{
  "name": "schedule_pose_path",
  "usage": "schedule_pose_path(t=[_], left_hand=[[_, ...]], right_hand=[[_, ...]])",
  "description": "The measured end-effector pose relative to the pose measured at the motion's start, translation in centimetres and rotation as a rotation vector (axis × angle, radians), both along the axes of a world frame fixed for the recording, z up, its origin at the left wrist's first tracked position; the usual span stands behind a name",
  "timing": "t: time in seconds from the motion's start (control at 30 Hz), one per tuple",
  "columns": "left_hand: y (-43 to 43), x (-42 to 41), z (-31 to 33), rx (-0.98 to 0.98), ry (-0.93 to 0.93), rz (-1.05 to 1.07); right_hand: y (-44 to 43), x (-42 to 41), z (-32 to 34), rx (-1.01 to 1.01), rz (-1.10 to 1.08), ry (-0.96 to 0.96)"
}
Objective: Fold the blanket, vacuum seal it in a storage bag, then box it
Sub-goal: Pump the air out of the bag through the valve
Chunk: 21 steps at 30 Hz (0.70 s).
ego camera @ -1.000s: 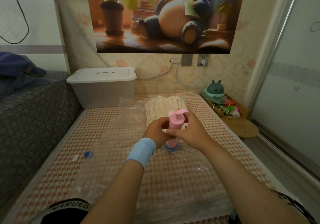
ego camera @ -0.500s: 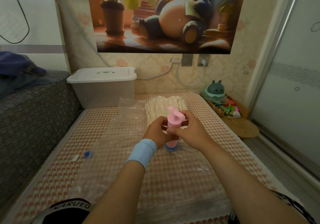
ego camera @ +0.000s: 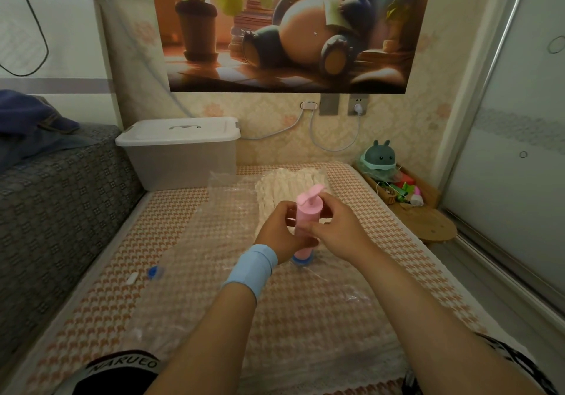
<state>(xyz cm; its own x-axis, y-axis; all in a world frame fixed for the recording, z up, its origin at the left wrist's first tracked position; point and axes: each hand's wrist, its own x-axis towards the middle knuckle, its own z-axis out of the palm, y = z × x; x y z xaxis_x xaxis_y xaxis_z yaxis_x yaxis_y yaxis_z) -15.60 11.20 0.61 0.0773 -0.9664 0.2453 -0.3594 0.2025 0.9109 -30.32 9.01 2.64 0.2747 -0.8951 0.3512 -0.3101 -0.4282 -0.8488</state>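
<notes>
Cream ribbed blanket (ego camera: 287, 188), folded into a block, lies inside a clear plastic storage bag (ego camera: 195, 241) spread flat over the orange-and-white houndstooth bed mat (ego camera: 391, 241), in the head view just past the hands at twelve o'clock. A pink cylindrical hand pump (ego camera: 307, 215) stands upright on the bag's round blue valve (ego camera: 302, 260), its flat handle sitting low against the barrel top. The left hand (ego camera: 279, 234), above a pale blue wristband, curls round the barrel from nine o'clock; the right hand (ego camera: 341, 229) wraps it from three o'clock, thumb across the front. A loose blue cap (ego camera: 153, 271) and a small white clip (ego camera: 132, 278) rest on the mat at about eight o'clock from the pump. A translucent grey plastic box with a white lid (ego camera: 180, 153) waits closed at eleven o'clock, against the wall. Folding looks done and the vacuum step is in hand. Next, one hand probably needs to rise to the handle and draw it up while the other keeps the barrel pressed square on the valve, or the seal may leak.
</notes>
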Motion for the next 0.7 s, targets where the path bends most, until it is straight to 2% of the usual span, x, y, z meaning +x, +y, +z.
schedule_pose_path(t=[0.1,0.33,0.43,0.53,0.7], left_hand=[[-0.2,0.3,-0.1,0.002,-0.026,-0.033],[-0.2,-0.3,0.2,-0.036,0.041,0.081],[-0.3,-0.8,1.2,-0.043,0.097,0.049],[-1.2,-1.2,2.3,-0.026,0.055,-0.025],[-4.3,-4.2,2.9,0.061,0.089,-0.118]], right_hand=[[-0.4,-0.3,-0.1,0.034,0.012,-0.038],[-0.2,0.1,-0.7,0.173,-0.032,-0.066],[-0.8,0.0,-0.2,0.18,-0.105,-0.152],[-1.9,-0.9,0.4,0.227,-0.198,-0.25],[-4.5,-4.0,1.5,0.333,-0.176,-0.138]])
